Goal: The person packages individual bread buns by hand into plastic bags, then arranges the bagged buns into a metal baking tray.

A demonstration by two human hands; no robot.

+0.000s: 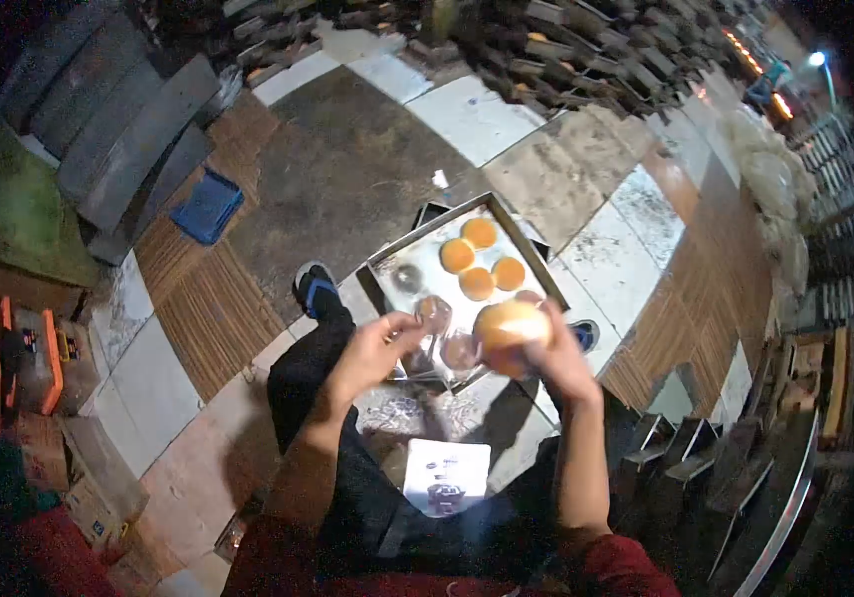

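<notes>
My right hand (551, 360) holds a round golden bun (510, 323) above the near edge of a metal baking tray (384, 267). Just left of the bun is my left hand (379, 346), fingers bent and pinched at something thin and clear that I cannot make out. Several orange buns (477, 261) lie on the tray's far half. Two or three paler, wrapped-looking rounds (436, 310) rest on its near half. The tray sits on the floor in front of my knees.
My dark trouser leg and blue sandal (316, 290) stretch to the left of the tray. A white printed packet (446, 477) lies on my lap. A blue cloth (206, 206) lies on the floor far left. Stacked trays and racks ring the room.
</notes>
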